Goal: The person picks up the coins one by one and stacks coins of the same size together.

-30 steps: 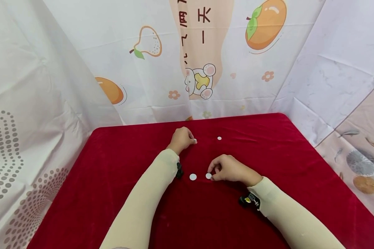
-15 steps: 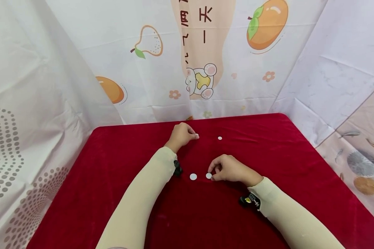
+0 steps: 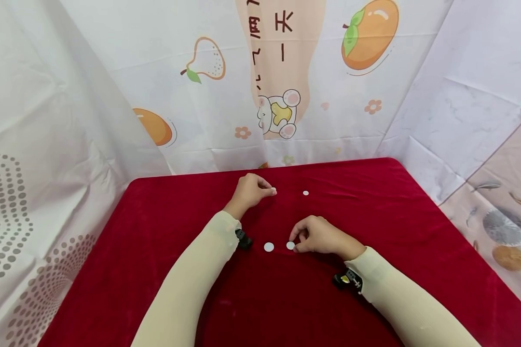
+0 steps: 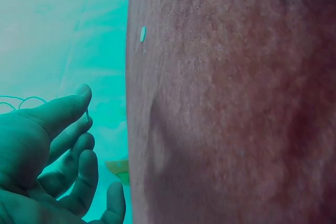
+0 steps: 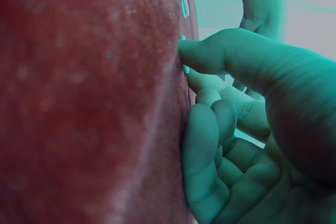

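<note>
1. The big disc lies flat on the red table, touched by neither hand. The left arm passes to its left and the right arm comes in from its right, which leaves it in plain sight between them.
2. Just right of the big disc, a narrow gap away, lies the right disc. The right hand pinches its edges between thumb and forefinger, probably because so flat a thing offers little else to grip; its face is left mostly uncovered. The other fingers curl inward, seemingly out of the way.
3. Beyond the big disc, the left hand pinches the left disc between the tips of thumb and forefinger, its other fingers loosely bent. The left wrist view shows the disc edge-on and the hand seemingly raised off the table, which would spare the disc dragging on the cloth.
4. Beyond the big disc and to its right, the far disc lies flat, untouched; why there, I cannot tell.
</note>
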The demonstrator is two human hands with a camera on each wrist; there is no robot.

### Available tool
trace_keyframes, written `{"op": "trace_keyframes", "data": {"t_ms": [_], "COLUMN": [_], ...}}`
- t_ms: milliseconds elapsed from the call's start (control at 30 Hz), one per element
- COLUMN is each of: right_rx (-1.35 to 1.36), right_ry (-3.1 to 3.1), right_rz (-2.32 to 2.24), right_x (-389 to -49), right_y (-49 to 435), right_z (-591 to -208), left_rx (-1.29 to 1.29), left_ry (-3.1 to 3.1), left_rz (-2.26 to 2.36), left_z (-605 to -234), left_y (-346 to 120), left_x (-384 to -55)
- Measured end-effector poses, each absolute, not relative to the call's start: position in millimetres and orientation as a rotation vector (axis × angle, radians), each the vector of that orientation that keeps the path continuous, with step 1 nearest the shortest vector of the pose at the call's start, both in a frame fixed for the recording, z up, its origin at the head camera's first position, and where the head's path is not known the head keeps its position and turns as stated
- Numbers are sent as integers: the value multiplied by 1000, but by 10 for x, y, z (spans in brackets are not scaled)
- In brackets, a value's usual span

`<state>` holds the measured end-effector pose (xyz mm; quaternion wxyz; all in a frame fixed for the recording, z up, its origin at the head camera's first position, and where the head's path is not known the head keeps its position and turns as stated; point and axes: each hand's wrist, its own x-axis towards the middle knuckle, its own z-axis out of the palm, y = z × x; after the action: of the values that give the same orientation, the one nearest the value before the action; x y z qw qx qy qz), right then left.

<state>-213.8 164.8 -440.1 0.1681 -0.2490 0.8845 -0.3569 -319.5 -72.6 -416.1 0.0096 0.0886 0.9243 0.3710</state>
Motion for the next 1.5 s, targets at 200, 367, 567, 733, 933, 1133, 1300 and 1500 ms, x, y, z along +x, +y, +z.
{"op": "trace_keyframes", "data": {"t_ms": [200, 367, 567, 733, 933, 1133, 1300, 1500], "right_rx": [-707, -710, -710, -710, -709, -712, -710, -705], "right_ry": [2525, 2520, 2523, 2515, 2515, 2515, 2523, 2518], "right_rz": [-1006, -1010, -1008, -1014, -1012, -1012, -1005, -1014], "right_x": [-2144, -2140, -2142, -2140, -2142, -2150, -2153, -2147], "right_y": [1646, 1647, 1643, 1645, 1648, 1650, 1650, 1656], "right_z": [-4402, -4401, -4401, -4398, -4410, -4417, -4419, -4422], "left_rx": [285, 303, 309, 297, 294, 335, 363, 411], "left_ry": [2887, 2892, 2881, 2868, 2854, 2865, 2870, 2853], "left_rz": [1161, 1175, 1204, 1214, 1195, 1160, 1153, 1143], "left_z": [-4114, -4102, -4074, -4059, -4056, -4058, -4067, -4058], "left_y": [-819, -867, -909, -928, -944, -960, -960, -938], "left_x": [-3128, -3087, -3021, -2963, -2894, -2817, -2758, -2674]}}
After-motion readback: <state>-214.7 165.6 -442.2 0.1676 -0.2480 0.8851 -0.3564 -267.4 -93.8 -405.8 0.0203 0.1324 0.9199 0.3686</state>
